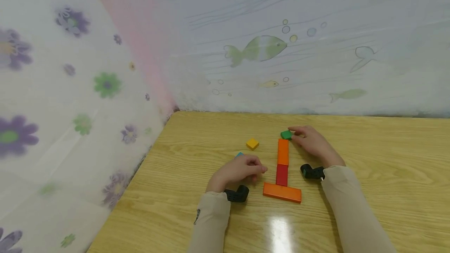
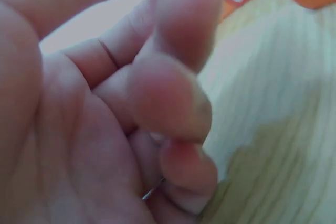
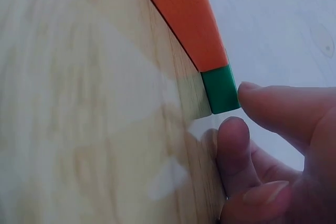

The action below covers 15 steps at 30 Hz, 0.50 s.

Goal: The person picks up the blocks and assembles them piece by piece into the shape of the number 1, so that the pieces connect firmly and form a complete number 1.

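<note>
My right hand (image 1: 311, 140) reaches to the far end of a line of blocks, its fingertips right at the edge of a small green block (image 1: 286, 134). In the right wrist view, that green block (image 3: 220, 90) stands end to end with an orange block (image 3: 181, 17), the fingertips beside its outer end. My left hand (image 1: 239, 170) hovers left of the line, fingers loosely curled, holding nothing. Nearest the person lies a crosswise orange block (image 1: 282, 193); a red block (image 1: 282, 175) and a lengthwise orange block (image 1: 283, 152) continue away from it.
A yellow block (image 1: 252, 144) lies left of the line. Behind the left hand a blue block (image 1: 240, 154) peeks out, mostly hidden. The wooden table (image 1: 168, 190) meets a fish-patterned wall (image 1: 316, 69) at the back and a flowered wall (image 1: 70, 108) at the left.
</note>
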{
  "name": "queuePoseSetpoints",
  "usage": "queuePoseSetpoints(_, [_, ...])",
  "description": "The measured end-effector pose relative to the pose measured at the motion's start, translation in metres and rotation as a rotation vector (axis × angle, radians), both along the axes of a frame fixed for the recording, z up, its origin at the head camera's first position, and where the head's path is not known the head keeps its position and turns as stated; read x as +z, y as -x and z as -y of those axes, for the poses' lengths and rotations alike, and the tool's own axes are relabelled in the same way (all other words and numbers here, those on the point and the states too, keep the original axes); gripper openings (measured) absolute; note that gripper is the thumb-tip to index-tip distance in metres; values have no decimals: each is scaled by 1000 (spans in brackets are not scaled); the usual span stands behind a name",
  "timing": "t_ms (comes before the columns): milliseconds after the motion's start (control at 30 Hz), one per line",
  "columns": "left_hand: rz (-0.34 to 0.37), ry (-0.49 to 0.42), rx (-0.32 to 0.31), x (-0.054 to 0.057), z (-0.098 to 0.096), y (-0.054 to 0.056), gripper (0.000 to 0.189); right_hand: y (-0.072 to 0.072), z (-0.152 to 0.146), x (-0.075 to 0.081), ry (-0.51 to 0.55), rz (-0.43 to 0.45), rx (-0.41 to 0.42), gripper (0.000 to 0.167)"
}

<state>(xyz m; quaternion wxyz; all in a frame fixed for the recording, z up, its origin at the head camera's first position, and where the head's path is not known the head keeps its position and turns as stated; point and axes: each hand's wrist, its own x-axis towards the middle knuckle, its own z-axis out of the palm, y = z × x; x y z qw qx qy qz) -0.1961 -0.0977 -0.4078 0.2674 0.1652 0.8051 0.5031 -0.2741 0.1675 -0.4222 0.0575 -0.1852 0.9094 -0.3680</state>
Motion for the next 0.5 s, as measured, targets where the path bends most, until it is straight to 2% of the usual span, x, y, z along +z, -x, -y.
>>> queuePoseSetpoints(100, [50,-104,27,-1,7,1,36,0,0,1,-8,-9,2,39])
queuePoseSetpoints(200, [70,-154,55,-1,12,3,38,0,1,1,-12,-12,-9,39])
queuePoseSetpoints(333, [64,-148,101,-1,13,4,41,-1,2,2,-21,-14,-21,39])
queuePoseSetpoints(500, [33,-147,216,-1,14,6,40,0,3,2,-30,-29,-23,38])
